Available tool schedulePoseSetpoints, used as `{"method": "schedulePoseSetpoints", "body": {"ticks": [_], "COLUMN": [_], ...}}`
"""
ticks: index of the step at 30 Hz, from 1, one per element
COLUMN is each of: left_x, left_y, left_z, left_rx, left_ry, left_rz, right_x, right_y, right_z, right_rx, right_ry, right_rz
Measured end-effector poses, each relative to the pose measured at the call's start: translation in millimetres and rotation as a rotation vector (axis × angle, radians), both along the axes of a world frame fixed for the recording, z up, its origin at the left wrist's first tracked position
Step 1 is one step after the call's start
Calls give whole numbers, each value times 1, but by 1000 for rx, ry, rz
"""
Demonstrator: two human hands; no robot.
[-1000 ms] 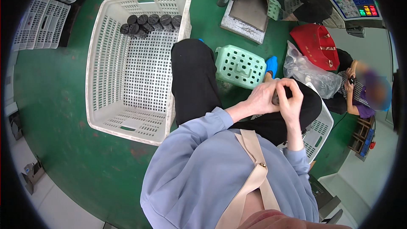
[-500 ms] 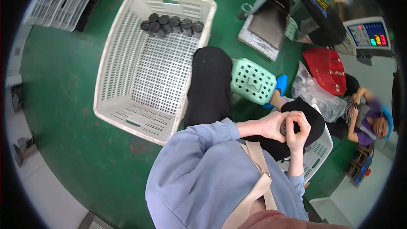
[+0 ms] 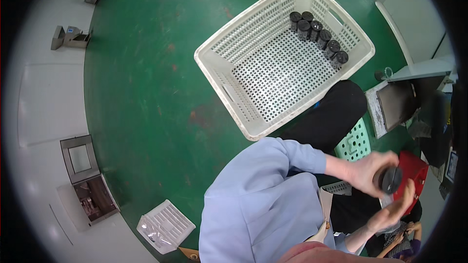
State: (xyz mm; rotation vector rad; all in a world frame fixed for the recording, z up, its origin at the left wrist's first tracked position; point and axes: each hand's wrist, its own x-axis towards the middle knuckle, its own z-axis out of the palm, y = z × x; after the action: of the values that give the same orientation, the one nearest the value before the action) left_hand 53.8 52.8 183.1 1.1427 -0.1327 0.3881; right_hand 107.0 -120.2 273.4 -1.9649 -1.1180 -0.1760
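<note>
My left hand (image 3: pixel 366 173) is wrapped round a small jar with a black lid (image 3: pixel 391 180), held over my lap at the lower right. Just below it, my right hand (image 3: pixel 391 213) is open, its fingers stretched out beside the jar and slightly blurred. Whether its fingertips touch the jar, I cannot tell. A large white slatted crate (image 3: pixel 224 90) stands on the floor beyond my knee. Several clear jars with black lids (image 3: pixel 323 39) stand upright together at its far right end.
A light green perforated stool (image 3: pixel 355 142) stands beyond my knee. A metal-topped platform (image 3: pixel 397 104) and a red bag (image 3: pixel 413 173) lie to the right. Another person's hands (image 3: pixel 412 227) show at the lower right. A white basket with clear plastic (image 3: pixel 168 224) sits on the green floor.
The view has swung left, shifting the crate rightward in it. My hands, formerly together around something small, have come apart; the right one has let go and the jar is in the left.
</note>
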Motion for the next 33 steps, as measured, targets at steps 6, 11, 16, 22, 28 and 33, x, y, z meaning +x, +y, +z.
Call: {"method": "schedulePoseSetpoints", "body": {"ticks": [6,11,16,22,28,33], "left_x": [-26,-9,12,69,99,78], "left_y": [200,327,353,348,370,409], "left_z": [4,-149,-304,-369,-417,-436], "left_rx": [767,371,534,283,513,339], "left_ry": [-155,408,1007,1293,1258,919], "left_rz": [1035,1230,1257,1147,1261,857], "right_x": [42,54,41,-58,-141,-165], "right_y": [-36,-128,-240,-392,-370,-396], "right_z": [4,-12,-78,-169,-238,-311], "right_rx": [52,-99,-10,-333,-449,-589], "right_ry": [-82,-205,31,182,695,901], "right_rz": [-468,-736,-1100,-1412,-1437,-1313]}}
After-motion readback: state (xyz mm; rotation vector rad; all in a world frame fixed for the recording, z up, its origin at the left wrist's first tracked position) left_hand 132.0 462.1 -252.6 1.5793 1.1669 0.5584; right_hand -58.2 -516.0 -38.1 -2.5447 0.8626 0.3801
